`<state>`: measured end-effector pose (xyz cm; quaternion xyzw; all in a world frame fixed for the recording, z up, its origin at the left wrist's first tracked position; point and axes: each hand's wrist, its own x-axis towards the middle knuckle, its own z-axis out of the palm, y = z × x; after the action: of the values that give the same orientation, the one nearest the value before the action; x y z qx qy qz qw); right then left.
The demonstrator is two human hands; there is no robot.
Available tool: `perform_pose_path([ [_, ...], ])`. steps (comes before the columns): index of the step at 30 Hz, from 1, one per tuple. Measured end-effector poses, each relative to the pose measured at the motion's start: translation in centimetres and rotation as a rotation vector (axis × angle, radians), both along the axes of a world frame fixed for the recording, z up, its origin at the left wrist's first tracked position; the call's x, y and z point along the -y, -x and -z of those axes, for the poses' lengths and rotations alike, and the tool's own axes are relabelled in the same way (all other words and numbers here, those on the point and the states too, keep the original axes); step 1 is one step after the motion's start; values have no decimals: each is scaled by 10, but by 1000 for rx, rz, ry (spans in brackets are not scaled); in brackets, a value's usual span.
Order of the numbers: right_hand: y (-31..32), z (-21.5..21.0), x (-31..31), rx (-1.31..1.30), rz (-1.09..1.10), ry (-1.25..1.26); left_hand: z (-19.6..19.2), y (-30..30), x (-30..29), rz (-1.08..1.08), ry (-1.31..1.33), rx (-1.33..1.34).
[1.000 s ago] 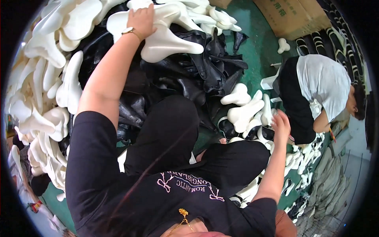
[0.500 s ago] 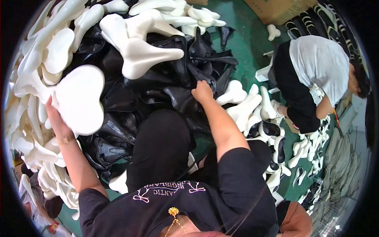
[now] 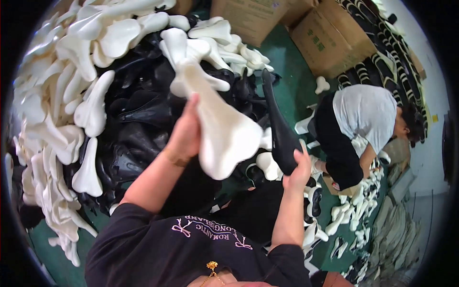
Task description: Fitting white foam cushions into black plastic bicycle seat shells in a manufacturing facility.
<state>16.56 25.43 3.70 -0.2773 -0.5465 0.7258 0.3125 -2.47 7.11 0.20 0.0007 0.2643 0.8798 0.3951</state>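
Observation:
My left hand (image 3: 185, 131) is closed on the edge of a white bicycle saddle pad (image 3: 224, 136), raised in front of my chest with its broad end toward me. In my right hand (image 3: 297, 167) is a black saddle shell (image 3: 279, 129), gripped near its broad lower end and seen nearly edge-on, its narrow nose pointing away. The two pieces are apart, side by side. Beneath and beyond them lies a heap of black saddle shells (image 3: 138, 115). White saddle pads (image 3: 50, 129) are piled along the left, and more lie at the far side.
A co-worker in a light shirt (image 3: 366, 112) bends over at the right. Cardboard boxes (image 3: 330, 40) stand at the back. Several joined saddles (image 3: 351, 215) lie on the green floor (image 3: 287, 57) at the right, beside grey cloth (image 3: 399, 225).
My left hand has brought a white saddle pad from the left pile to the middle. My right hand has lifted a black shell from the heap and drawn it back rightward. The view has shifted.

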Motion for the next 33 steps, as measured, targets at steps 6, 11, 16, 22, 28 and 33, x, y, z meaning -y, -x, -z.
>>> perform_pose_path([
  [6,-26,-13,78,165,-103,-1133,3,-48,-36,-3,-65,-87],
  [11,-20,-2,94,104,-146,-1200,5,-59,-31,9,-40,-82],
  [16,-15,2,100,92,-151,-1240,8,-57,-22,52,-66,-102],
  [22,-7,7,101,41,-142,-1306,3,-59,-19,25,-28,-111],
  [28,-3,6,100,44,-179,-1331,2,-56,-16,92,-38,-123],
  [33,-4,9,100,46,-198,-1330,-7,-55,-14,103,-20,-120],
])
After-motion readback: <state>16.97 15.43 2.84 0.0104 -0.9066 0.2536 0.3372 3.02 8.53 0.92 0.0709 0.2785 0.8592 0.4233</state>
